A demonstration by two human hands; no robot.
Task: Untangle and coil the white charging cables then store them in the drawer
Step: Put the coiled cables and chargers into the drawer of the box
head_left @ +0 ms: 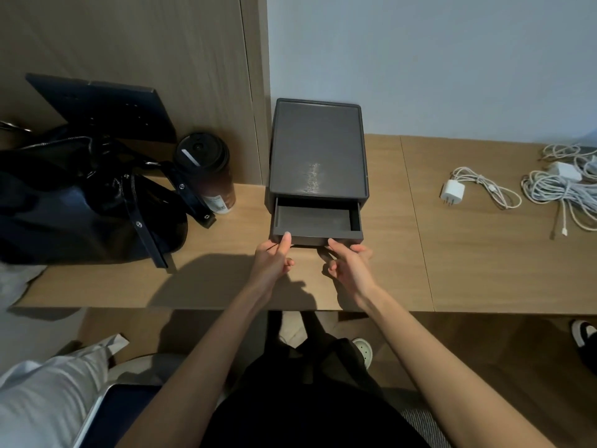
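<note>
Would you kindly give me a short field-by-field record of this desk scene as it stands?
drawer: partly pulled out of the grey box, nothing visible inside
left-hand grip: pinches the drawer front, thumb on top
right-hand grip: holds the drawer front, fingers curled beneath
white cables: loose tangle, uncoiled, at the right of the wooden desk, beside a plug charger
left side: black bag, dark tumbler
</note>
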